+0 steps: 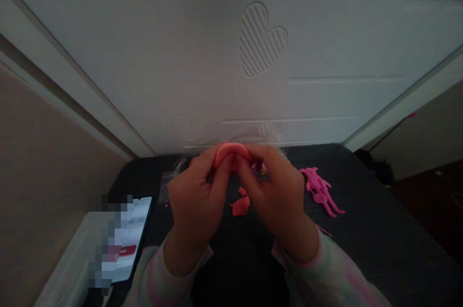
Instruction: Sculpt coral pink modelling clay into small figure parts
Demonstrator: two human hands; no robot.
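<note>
A coral-pink piece of modelling clay [234, 147], bent into an arch, is pinched between both hands above the dark table. My left hand [197, 196] grips its left end with thumb and fingers. At the right end, my right hand [277, 191] is closed on the same piece, and the two thumbs press it from below. A smaller torn lump of coral clay [240, 203] lies on the table between my wrists. To the right of my right hand rests a bright pink figure [320, 191] with long legs.
On the left lies a phone [132, 239] with a lit screen, partly blurred out. Clear plastic packaging [165, 186] sits behind my left hand. A white panel [202, 66] with heart reliefs rises behind the dark table [376, 230]. A thin pink strip [323, 230] lies near my right wrist.
</note>
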